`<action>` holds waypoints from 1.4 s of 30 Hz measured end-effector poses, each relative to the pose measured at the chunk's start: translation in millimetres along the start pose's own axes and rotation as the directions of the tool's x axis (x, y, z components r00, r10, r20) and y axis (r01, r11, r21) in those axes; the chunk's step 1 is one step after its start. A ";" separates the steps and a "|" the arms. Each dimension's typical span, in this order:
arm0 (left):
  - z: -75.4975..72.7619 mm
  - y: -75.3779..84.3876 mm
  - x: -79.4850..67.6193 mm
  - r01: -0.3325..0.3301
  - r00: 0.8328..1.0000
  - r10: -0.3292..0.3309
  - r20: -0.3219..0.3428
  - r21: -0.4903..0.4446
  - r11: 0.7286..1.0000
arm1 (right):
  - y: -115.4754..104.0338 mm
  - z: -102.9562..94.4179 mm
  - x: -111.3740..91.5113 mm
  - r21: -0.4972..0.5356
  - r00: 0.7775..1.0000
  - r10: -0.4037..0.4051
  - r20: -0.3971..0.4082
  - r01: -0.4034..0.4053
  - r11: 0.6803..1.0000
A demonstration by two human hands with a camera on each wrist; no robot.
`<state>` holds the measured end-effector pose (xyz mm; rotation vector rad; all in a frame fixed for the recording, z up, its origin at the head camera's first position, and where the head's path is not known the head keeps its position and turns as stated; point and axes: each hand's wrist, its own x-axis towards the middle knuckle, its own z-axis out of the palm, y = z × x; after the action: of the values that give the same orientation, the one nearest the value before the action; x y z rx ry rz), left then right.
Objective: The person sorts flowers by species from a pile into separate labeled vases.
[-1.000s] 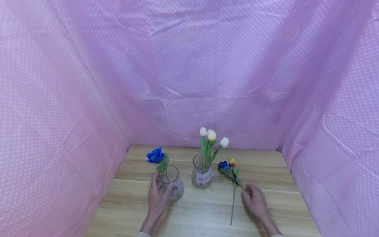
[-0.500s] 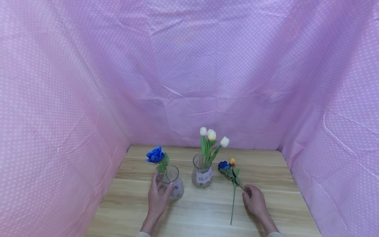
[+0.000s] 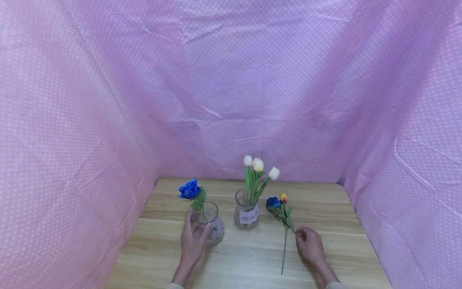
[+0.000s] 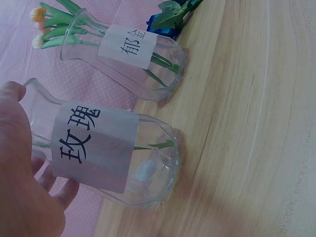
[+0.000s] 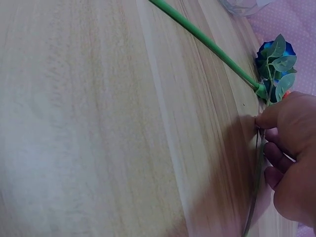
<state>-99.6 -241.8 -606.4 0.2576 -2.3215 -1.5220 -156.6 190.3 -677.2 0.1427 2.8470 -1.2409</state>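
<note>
Though clear, faceted glass vase (image 4: 150,160)

A curtained booth (image 3: 68,100) is suggested: a pale wood-grain tabletop with rounded corners (image 3: 249,265) is enclosed on three sides by creased pink-purple fabric with white dots (image 3: 231,80); the type of room beyond cannot be told.

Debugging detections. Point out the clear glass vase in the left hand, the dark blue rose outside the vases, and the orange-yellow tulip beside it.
Held clear glass vase (image 4: 157,167): left wrist view, lower glass wall.
Dark blue rose (image 3: 273,202): head view, petals.
Orange-yellow tulip (image 3: 283,198): head view, bloom.
</note>
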 end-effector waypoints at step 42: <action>-0.4 1.6 -0.6 -0.001 1.000 0.001 -0.004 0.009 1.000 | -10.9 -3.6 -6.0 0.080 0.997 0.013 0.082 -0.020 0.997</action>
<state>-98.8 -241.3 -604.9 0.2613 -2.3254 -1.5103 -151.7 185.1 -666.4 0.1143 2.7232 -1.3273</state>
